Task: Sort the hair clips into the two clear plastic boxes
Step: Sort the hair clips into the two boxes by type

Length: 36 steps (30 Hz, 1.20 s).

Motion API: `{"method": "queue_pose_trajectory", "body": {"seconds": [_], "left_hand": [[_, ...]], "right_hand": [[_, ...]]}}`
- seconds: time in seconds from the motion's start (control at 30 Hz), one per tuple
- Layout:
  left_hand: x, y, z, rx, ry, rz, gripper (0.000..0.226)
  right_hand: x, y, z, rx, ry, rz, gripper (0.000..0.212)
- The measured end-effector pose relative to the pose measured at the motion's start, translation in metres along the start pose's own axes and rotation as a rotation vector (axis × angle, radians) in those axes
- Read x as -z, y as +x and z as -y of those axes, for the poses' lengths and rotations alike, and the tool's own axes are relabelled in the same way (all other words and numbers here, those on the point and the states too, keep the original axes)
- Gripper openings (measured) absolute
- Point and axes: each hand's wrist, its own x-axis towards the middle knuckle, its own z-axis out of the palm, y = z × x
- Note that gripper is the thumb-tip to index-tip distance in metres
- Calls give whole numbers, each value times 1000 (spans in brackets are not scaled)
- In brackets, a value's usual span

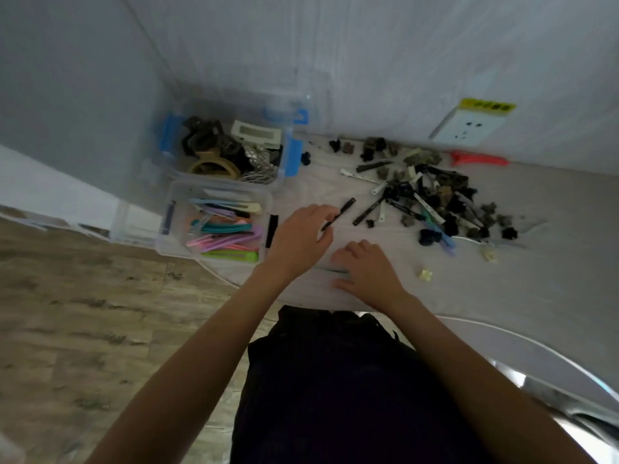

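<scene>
Pinching a black clip (pixel 338 214) — left hand (pixel 301 234) — angled up-right.

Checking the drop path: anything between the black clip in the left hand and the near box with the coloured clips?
Nothing visible. The left hand pinches the long black clip just right of the near box; only bare table lies between them, and the box has no lid on. The right hand rests nearer the person, off that path.

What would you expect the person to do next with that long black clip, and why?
Probably carry the long black clip, pinched in the left hand, left to the near clear box. That box already holds long flat clips, while the far box holds chunkier claw clips. The right hand rests on the table, seemingly over another thin clip.
</scene>
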Motion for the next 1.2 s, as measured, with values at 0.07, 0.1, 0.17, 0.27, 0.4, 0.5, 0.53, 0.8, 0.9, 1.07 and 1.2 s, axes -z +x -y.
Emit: {"method": "queue_pose_trajectory", "body": {"seconds": [0.07, 0.1, 0.17, 0.27, 0.4, 0.5, 0.53, 0.8, 0.9, 1.07, 1.2], "left_hand": [[-19, 12, -1, 105, 64, 83, 38], [-26, 21, -2, 161, 108, 122, 42], [-35, 38, 0, 235, 197, 181, 45], [-43, 58, -4, 251, 245, 244, 40], [-47, 58, -8, 280, 199, 245, 26], [-50, 49, -8, 244, 157, 204, 24], [-50, 49, -11, 213, 108, 186, 24], [-72, 85, -40, 186, 78, 160, 19], [-77, 92, -44, 166, 250, 184, 24], [-72, 90, -33, 134, 352, 264, 22], [-60, 76, -16, 161, 327, 199, 20]], "right_hand": [[-6, 0, -5, 17, -40, -91, 15], [-7, 0, -10, 5, -23, -117, 18], [-4, 0, -21, -27, 26, -137, 24], [12, -6, -48, -152, 132, -222, 14], [33, -9, -84, -321, 277, -304, 12], [39, -5, -97, -422, 264, -294, 20], [39, -2, -100, -436, 249, -283, 24], [40, 28, -99, -470, -90, -227, 30], [37, 30, -101, -477, -105, -227, 26], [44, 8, -115, -421, 33, -315, 23], [59, -9, -129, -498, 413, -505, 18]]}}
